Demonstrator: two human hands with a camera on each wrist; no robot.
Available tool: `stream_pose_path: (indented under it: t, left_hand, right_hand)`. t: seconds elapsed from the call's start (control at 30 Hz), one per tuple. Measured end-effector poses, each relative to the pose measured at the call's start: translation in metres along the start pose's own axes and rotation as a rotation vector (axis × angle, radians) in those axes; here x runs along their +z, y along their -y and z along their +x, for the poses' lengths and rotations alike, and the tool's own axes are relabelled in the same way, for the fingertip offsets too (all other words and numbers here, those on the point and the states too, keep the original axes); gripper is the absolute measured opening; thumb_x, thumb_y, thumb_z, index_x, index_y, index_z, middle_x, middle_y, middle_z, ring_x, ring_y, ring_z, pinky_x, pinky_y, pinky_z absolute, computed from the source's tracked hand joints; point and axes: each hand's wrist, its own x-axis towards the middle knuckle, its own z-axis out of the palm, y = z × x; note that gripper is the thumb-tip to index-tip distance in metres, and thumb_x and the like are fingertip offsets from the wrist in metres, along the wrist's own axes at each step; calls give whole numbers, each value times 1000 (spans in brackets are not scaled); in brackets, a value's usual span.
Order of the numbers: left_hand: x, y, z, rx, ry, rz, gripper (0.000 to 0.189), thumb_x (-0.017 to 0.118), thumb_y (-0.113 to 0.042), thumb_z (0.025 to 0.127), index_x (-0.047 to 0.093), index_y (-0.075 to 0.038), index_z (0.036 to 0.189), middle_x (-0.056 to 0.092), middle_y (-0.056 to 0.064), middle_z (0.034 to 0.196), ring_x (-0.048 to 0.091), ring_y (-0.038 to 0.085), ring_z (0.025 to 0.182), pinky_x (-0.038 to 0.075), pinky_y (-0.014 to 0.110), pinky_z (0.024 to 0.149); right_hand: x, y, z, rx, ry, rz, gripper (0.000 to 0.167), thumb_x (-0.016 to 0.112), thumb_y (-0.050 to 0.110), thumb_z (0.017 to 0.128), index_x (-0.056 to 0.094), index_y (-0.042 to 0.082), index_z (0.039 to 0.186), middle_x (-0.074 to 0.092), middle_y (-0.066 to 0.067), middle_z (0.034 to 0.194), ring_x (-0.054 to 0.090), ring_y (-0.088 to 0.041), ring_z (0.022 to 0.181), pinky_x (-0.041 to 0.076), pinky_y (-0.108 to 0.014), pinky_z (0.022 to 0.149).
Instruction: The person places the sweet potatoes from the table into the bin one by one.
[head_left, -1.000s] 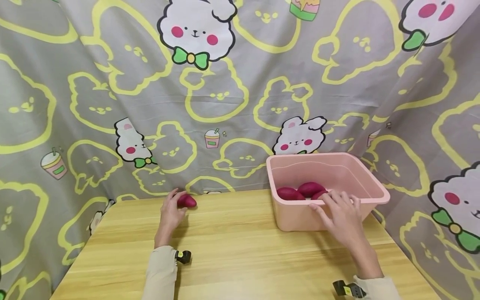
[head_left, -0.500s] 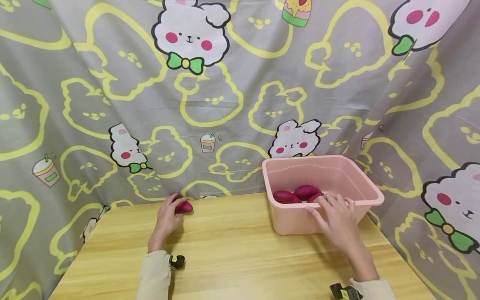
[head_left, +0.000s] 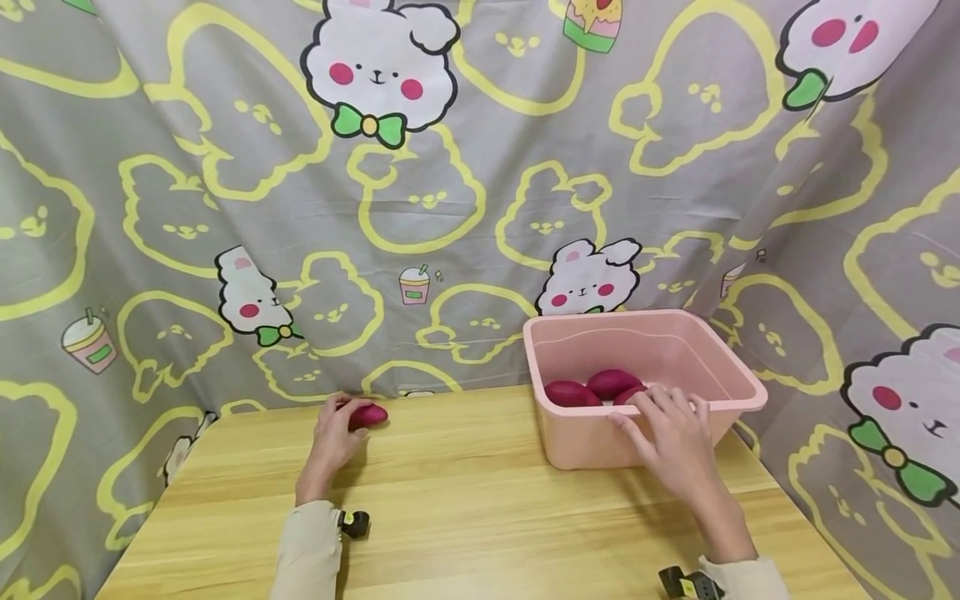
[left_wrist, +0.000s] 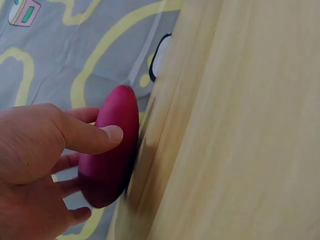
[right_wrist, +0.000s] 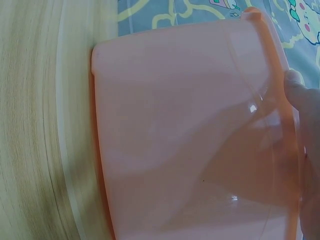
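A smooth magenta sweet potato (left_wrist: 111, 160) lies at the far left edge of the table in the head view. My left hand (head_left: 332, 437) holds it, with the thumb across its near face and the fingers (left_wrist: 75, 186) behind it, partly hidden. On the right stands a pink plastic bin (head_left: 600, 437) with several more sweet potatoes (head_left: 611, 383) on its floor. My right hand (head_left: 678, 442) grips the bin's front rim, its fingers over the top and the thumb (right_wrist: 294, 87) outside. The fingers inside the bin are hidden in the right wrist view.
Both hands are over a light wooden table (head_left: 450, 500). A grey curtain (head_left: 465, 250) with yellow outlines and cartoon rabbits hangs right behind the table's far edge and along both sides. Small black cameras (head_left: 354, 523) are strapped at the wrists.
The head view has shifted slightly. My left fingers and thumb have settled around the sweet potato, which has turned a little. My right hand stays on the bin's rim.
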Motion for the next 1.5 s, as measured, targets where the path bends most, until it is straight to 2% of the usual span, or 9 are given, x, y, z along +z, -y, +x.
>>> stream_pose_path:
  t: [0.13,0.27,0.47,0.97,1.2,1.5]
  left_hand:
    - [-1,-2,1,-54,14,-23,47,77,7,82,68,-3,127,44,31,135,40,52,127,32,67,102]
    - [-2,-2,3,-77,25,-32,47,75,9,83,67,-3,128,43,31,136,39,51,129,32,67,104]
    - [-4,1,3,-95,22,-64,49,71,13,79,69,-4,125,47,29,136,40,50,129,32,69,103]
    - [-11,4,0,-107,33,-90,44,70,11,88,65,-3,129,51,31,132,47,50,123,38,65,104]
    - [-14,1,-1,-92,1,-110,44,72,9,88,66,-4,130,52,30,131,49,49,121,39,63,104]
    - [-20,-11,-1,-65,-52,-139,43,71,10,89,66,-4,129,53,30,130,52,49,118,40,62,102]
  right_hand:
    - [-1,0,0,5,4,-2,28,74,39,91,65,13,98,60,-6,96,49,-31,93,29,-63,93]
    - [-2,0,1,8,7,2,27,75,39,91,66,14,96,59,-5,95,49,-30,92,29,-63,93]
    - [-1,0,2,4,4,7,23,76,37,90,66,17,94,58,-3,95,49,-30,94,29,-62,92]
    - [-2,1,1,6,13,8,23,76,36,90,65,16,94,57,-5,94,49,-31,93,28,-62,92]
    - [-2,2,2,-13,-9,9,23,78,32,87,66,14,94,59,-7,96,50,-33,94,29,-63,91]
    - [0,0,2,-13,-16,2,27,77,34,87,66,12,97,61,-9,100,50,-33,94,29,-63,91]
